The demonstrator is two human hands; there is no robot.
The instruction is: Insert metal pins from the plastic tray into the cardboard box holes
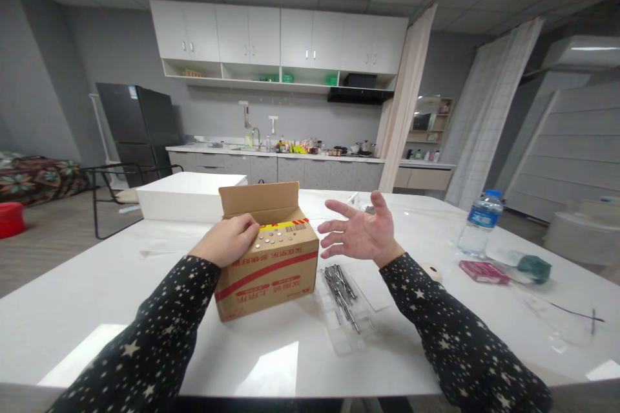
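A brown cardboard box point(268, 287) with red print stands on the white table, its back flap point(261, 200) raised. My left hand point(227, 240) is closed on the box's top left edge, its lower fingers partly hidden. Several small round silver pieces point(271, 238) lie scattered across the box top, beside those fingers; their kind is too small to tell. To the right of the box, my right hand point(361, 227) hovers open, palm showing, fingers spread, nothing in it. Below it sits a clear plastic tray point(346, 342) holding several thin metal rods point(343, 293).
A water bottle point(482, 222), a pink packet point(483, 272) and a green crumpled item point(534, 267) stand at the right of the table point(165, 329). Glasses point(576, 316) lie near the right edge. A large white box point(188, 196) stands back left.
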